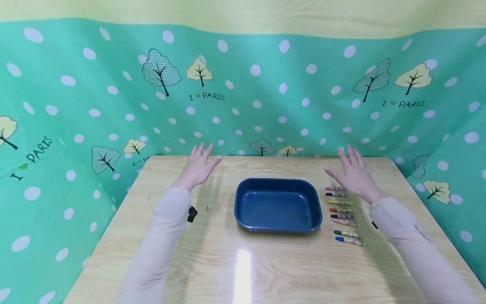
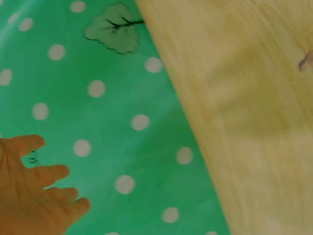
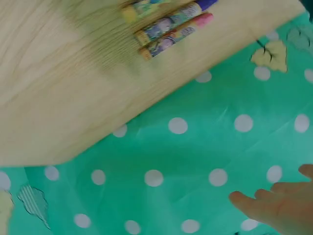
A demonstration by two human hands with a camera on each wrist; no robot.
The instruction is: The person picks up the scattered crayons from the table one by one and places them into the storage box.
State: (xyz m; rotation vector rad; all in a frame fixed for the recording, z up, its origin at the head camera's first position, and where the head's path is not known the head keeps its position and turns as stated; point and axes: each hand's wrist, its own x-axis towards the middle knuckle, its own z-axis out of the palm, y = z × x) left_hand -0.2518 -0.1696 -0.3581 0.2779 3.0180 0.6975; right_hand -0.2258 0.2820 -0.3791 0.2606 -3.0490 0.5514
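My left hand (image 1: pixel 197 166) is held out over the back left of the table with its fingers spread, holding nothing. On the other side my right hand (image 1: pixel 356 175), likewise spread and holding nothing, overlaps the back right of the table in the head view. Between them stands a dark blue rectangular tray (image 1: pixel 278 230). Several oil pastels in printed wrappers lie in a column to the tray's right, among them a blue pastel (image 1: pixel 348 241), a green pastel (image 1: pixel 347 234) and a red pastel (image 1: pixel 340 210). A pink pastel (image 3: pixel 177 36) shows in the right wrist view.
The wooden table (image 1: pixel 281 270) ends at a green dotted curtain (image 1: pixel 235 84) that hangs behind and on both sides. A small black object (image 1: pixel 192 214) lies near the left forearm. Light glares off the table's front.
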